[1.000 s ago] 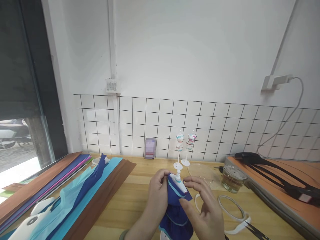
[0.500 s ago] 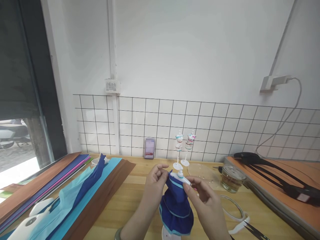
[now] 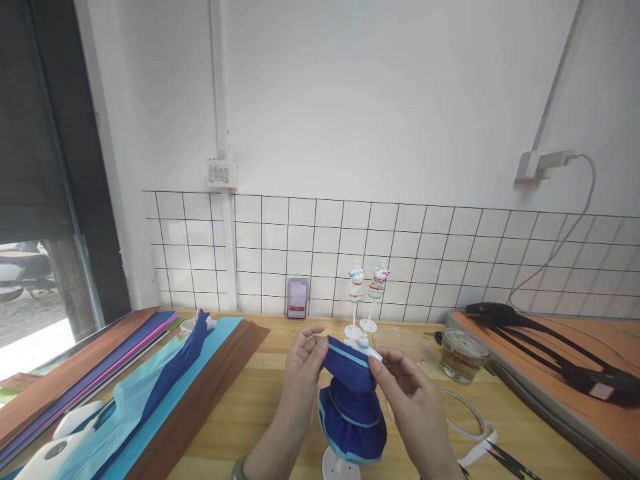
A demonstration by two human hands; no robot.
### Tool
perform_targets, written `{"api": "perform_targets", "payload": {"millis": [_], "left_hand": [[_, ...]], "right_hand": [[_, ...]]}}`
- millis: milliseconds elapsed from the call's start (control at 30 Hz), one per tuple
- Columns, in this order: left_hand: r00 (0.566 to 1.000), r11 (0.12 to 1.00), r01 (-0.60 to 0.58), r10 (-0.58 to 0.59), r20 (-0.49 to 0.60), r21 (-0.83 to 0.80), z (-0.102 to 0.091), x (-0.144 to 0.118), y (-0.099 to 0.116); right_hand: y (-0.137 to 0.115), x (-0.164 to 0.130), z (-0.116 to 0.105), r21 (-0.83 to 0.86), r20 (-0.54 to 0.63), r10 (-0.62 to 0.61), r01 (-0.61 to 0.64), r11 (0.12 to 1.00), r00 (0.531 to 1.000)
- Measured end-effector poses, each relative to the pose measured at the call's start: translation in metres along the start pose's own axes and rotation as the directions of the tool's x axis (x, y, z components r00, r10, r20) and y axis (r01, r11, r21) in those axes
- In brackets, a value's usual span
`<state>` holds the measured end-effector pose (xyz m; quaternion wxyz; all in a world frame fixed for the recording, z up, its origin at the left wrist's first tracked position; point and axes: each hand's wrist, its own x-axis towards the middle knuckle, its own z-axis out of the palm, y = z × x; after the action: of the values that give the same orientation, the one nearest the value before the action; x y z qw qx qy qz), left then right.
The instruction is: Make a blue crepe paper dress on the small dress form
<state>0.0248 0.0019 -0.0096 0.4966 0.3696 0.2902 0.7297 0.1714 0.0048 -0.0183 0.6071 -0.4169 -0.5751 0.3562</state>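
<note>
In the head view, the left hand pinches one upper corner of a blue dress between thumb and curled fingers; the right hand pinches the opposite corner likewise. The dress sits between and below them on a white mannequin. Scissors lie right of the right hand, a glass jar beyond it.

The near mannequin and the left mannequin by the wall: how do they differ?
The near mannequin wears dark blue; the left mannequin is mostly white with coloured patches. Left hand and right hand touch the near mannequin, not the left mannequin. Both have round white bases.
</note>
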Motion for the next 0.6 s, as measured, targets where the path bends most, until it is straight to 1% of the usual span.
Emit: {"api": "perform_targets", "payload": {"millis": [133,233,400,600], "left_hand": [[0.999,1.000,-0.018,0.018,0.031,0.015,-0.0011,0.0012,0.0010],[0.998,0.999,-0.046,0.046,0.035,0.017,-0.0028,0.0027,0.0002],[0.995,0.995,-0.096,0.095,0.028,0.012,-0.0033,0.0025,-0.0010],[0.995,0.995,-0.096,0.095,0.025,0.020,-0.0023,0.0022,0.0006]], "right_hand": [[-0.0012,-0.0014,-0.0001,0.002,0.014,0.023,-0.023,1.000,1.000],[-0.0022,-0.0018,0.0009,0.008,0.013,0.021,-0.021,1.000,1.000],[-0.0039,-0.0020,0.0018,0.002,0.002,-0.012,0.012,1.000,1.000],[-0.0039,-0.0031,0.0020,0.002,-0.002,-0.049,0.049,0.999,0.999]]}}
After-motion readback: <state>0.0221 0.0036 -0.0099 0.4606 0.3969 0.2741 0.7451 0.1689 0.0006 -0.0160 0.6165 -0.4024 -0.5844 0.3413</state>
